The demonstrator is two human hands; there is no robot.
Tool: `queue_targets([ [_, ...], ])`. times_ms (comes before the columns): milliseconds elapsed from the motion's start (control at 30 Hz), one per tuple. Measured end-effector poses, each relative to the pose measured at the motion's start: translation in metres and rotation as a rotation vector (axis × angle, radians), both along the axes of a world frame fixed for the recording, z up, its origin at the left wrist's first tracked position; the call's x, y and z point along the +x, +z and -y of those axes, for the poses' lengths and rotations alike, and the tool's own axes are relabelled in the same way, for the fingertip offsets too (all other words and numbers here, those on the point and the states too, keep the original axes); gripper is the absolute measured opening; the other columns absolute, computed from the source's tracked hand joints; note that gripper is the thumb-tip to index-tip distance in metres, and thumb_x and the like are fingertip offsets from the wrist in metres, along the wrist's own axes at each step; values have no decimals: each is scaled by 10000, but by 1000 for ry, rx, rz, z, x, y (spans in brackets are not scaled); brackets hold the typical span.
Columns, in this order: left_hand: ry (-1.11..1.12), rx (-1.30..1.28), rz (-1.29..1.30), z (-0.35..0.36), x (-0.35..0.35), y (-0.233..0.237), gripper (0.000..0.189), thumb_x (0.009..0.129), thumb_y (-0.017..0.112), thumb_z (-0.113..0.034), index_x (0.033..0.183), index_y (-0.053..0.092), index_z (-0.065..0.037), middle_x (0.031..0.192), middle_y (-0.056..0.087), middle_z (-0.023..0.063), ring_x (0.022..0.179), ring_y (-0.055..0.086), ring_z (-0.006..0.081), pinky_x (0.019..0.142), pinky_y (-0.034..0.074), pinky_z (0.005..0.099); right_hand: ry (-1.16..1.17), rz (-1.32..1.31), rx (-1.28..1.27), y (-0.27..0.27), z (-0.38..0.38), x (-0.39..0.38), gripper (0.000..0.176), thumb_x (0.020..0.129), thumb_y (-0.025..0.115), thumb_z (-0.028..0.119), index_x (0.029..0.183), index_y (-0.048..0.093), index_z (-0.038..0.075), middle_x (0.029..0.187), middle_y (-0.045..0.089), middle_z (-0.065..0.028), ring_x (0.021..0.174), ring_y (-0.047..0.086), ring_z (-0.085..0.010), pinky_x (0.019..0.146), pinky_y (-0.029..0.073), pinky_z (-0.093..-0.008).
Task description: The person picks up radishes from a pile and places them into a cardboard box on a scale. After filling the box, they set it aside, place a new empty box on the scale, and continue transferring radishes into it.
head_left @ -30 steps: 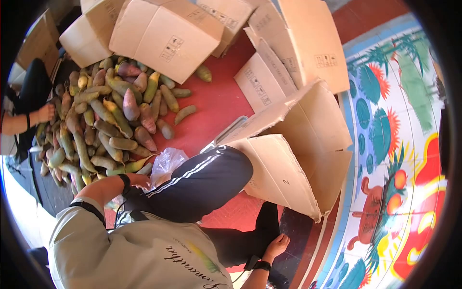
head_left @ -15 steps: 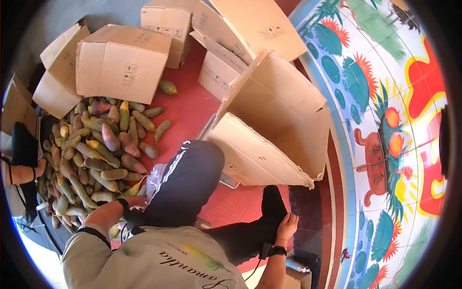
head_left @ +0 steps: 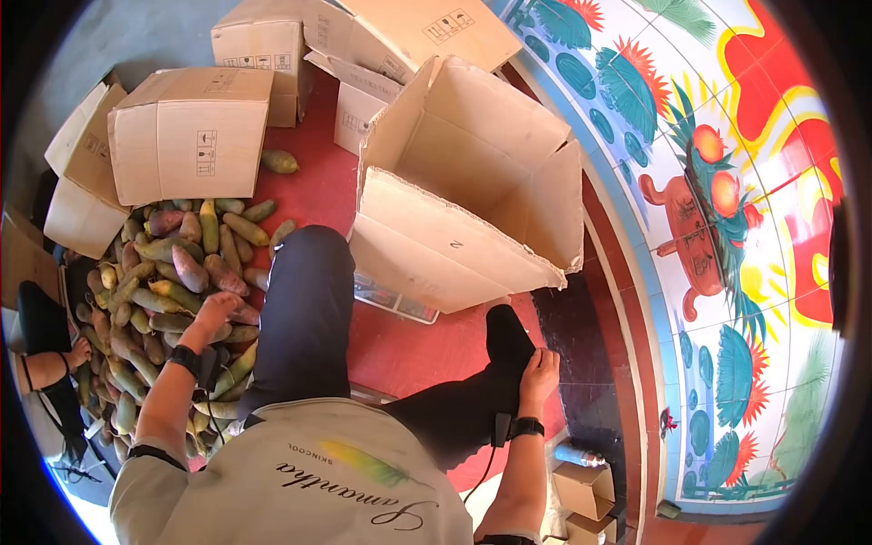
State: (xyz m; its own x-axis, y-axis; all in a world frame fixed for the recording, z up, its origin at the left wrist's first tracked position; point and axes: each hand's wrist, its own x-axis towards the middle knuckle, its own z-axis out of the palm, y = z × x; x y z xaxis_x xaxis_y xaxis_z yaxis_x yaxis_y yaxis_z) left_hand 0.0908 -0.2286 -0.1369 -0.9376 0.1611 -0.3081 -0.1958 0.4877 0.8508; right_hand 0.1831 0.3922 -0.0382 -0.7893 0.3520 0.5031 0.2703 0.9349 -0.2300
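Observation:
Reddish and green tubers (head_left: 173, 263) lie in a large heap at the left. Over the heap is my left hand (head_left: 218, 312), its fingertips against a reddish tuber (head_left: 245, 313); whether they grip it is unclear. My right hand (head_left: 540, 372) is curled around the edge of the black sock (head_left: 509, 341) on my foot. A large open cardboard box (head_left: 454, 241), marked on its side, stands tilted beyond my bent knee. Part of a scale-like tray (head_left: 395, 300) shows under its lower edge.
More cardboard boxes (head_left: 193, 136) stand behind the heap. Another person's hand (head_left: 80, 352) is at the heap's left side. A tiled wall with painted pictures (head_left: 699, 236) runs along the right. Small boxes (head_left: 583, 490) and a bottle (head_left: 579, 455) are at the lower right.
My left hand has moved from beside my thigh up to the heap. My knee has shifted left, and the view has turned. My right hand stays at the sock.

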Motion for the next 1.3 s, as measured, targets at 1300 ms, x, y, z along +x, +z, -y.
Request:
queue_targets([
  [1300,-119,76,-365,-232,-139,100,754,756,660,-286,1334,244,-39,1243,429,215,1163,420,345,976,347,382,372,311,-368,-1,40,-118,407,729,693,313,897,576,-39,815,614,-223,743,597,-369,664,475,-429],
])
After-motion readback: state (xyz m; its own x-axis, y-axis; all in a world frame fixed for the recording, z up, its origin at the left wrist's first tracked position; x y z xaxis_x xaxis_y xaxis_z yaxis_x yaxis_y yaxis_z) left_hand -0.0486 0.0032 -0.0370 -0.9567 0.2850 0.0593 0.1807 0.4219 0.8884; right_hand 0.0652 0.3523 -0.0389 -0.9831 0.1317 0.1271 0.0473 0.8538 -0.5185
